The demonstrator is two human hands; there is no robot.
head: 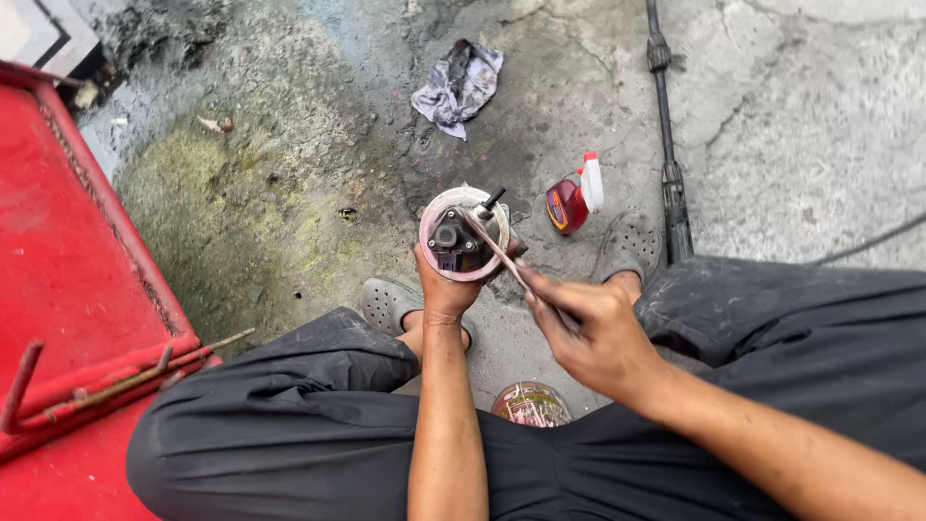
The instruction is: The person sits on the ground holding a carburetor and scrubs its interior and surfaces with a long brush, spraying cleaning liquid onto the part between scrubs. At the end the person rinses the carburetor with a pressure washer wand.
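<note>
A red metal frame (68,280) is filling the left edge, with rusty rods (116,386) lying along its lower lip. Just right of it, the person is squatting on the wet concrete floor (289,193), grey perforated clogs (389,304) showing under dark trousers. The left hand (446,285) is gripping a round, cup-like mechanical part (463,233) from below, its fingers wrapped around the rim and holding it up between the knees, the open face with its dark inner fittings turning toward the camera. The right hand (588,333) is closing its fingers on a slim metal tool (497,253), whose tip is reaching into the part. Below the hands a small tin (531,405) is sitting on the floor. Further right, a red spray bottle (571,201) is lying near a long black lance (667,145); a crumpled rag (459,85) is lying beyond.
</note>
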